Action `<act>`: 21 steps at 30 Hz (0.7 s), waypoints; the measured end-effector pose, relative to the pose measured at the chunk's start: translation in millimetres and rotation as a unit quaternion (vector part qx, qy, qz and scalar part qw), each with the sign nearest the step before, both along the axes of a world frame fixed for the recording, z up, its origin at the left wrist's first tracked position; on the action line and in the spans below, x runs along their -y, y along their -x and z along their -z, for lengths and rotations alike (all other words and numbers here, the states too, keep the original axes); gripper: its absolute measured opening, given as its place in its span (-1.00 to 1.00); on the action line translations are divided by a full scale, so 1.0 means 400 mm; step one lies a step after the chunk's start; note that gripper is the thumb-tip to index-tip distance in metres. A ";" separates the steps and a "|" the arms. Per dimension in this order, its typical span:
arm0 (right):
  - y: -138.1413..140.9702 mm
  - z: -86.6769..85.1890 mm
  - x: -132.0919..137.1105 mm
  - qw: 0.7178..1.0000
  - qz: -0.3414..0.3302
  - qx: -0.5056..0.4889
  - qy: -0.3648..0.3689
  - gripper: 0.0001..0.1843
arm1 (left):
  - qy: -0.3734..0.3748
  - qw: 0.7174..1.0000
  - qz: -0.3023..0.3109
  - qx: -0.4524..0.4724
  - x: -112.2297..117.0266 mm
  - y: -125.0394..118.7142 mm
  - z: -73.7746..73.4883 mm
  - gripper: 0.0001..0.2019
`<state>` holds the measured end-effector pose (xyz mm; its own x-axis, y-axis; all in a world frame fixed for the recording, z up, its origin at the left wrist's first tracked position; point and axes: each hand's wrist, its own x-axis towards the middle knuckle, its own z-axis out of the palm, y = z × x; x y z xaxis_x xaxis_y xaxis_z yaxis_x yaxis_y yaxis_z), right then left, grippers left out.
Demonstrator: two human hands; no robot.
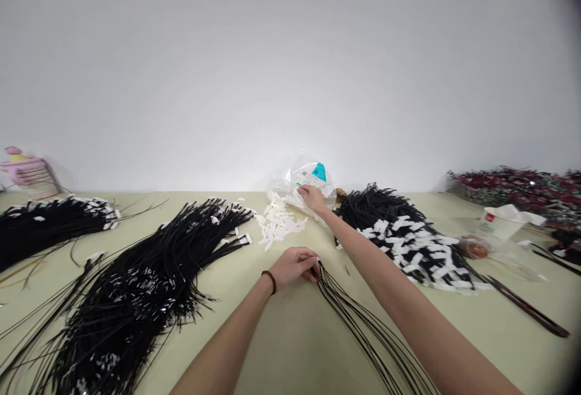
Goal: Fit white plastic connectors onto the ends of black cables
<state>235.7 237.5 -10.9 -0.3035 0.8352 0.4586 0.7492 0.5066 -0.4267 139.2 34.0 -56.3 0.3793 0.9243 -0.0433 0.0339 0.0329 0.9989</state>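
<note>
My left hand (296, 269) is closed around the ends of several thin black wires (363, 325), which trail toward the lower right. A little white shows at its fingertips, too small to make out. Further back, my right hand (312, 197) has its fingers pinched on a clear plastic bag (290, 178) with a white and teal label (319, 171). From the bag's mouth, small white plastic connector pieces (278, 222) spread over the table, left of the right hand and beyond the left one.
Black wire bundles (167, 268) lie on the left, another black bundle (40, 228) at the far left. On the right are wires with white connectors (422, 250), brown tweezers (529, 310), a paper cup (499, 222) and red-black wires (512, 192). A pink cup (31, 174) stands back left.
</note>
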 end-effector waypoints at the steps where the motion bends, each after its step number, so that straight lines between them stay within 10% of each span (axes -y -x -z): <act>1: -0.001 -0.008 -0.001 1.000 -0.004 -0.014 -0.001 -0.71 | -0.001 1.000 0.000 0.000 0.001 0.000 -0.001 -0.55; 21: -0.104 -0.336 0.037 0.951 -0.102 -0.290 0.034 -0.87 | 0.001 1.000 -0.003 -0.008 0.012 0.001 -0.014 -0.58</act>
